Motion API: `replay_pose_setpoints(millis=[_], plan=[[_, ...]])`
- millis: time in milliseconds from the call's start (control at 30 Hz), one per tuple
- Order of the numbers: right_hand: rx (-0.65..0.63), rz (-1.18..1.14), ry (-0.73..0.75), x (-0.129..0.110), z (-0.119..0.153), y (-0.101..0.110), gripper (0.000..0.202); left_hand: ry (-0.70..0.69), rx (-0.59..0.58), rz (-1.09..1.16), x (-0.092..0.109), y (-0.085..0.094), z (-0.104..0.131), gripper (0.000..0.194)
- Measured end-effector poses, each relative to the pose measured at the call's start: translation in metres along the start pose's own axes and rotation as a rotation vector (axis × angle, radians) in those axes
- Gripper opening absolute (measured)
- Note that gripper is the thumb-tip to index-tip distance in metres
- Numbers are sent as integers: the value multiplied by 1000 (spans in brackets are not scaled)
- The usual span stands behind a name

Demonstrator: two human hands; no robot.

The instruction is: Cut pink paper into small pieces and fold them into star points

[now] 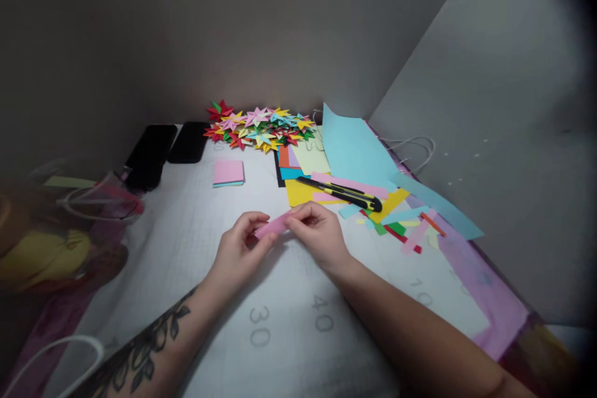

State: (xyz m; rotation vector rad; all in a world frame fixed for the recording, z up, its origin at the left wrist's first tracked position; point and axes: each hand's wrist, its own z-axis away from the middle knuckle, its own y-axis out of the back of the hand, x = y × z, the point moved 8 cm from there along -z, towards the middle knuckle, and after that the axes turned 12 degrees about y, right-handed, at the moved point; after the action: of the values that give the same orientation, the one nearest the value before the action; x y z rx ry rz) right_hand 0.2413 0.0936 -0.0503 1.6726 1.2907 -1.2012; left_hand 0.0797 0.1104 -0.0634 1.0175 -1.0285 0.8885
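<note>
Beneath the gripping hands (pixel 321 233) spreads a numbered white sheet (pixel 186 217), bearing a pink-topped paper stack (pixel 228 173) beyond and left of the grip, paper stars (pixel 257 117) farther beyond, coloured strips (pixel 396 228) rightward.

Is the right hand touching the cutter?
Apart. The head view shows yellow paper in the gap between the right hand and the cutter.

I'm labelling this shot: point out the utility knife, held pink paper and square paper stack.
Utility knife (pixel 346 193), head view: handle.
Held pink paper (pixel 272 226), head view: upper face.
Square paper stack (pixel 228 172), head view: top sheet.
</note>
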Motion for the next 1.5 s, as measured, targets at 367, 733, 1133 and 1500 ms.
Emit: replay_pose_setpoints(millis=[367,733,1133,1500], plan=[[-45,1,10,-4,4,-8,13,122,-41,-86,3,-4,0,15],[-175,-45,-57,0,8,-23,30,87,70,-27,3,4,2,11],[-167,228,78,-13,2,-13,20,92,29,51,2,2,4,17],[-80,230,91,-9,-6,7,23,85,-13,146,-1,-2,-3,36]])
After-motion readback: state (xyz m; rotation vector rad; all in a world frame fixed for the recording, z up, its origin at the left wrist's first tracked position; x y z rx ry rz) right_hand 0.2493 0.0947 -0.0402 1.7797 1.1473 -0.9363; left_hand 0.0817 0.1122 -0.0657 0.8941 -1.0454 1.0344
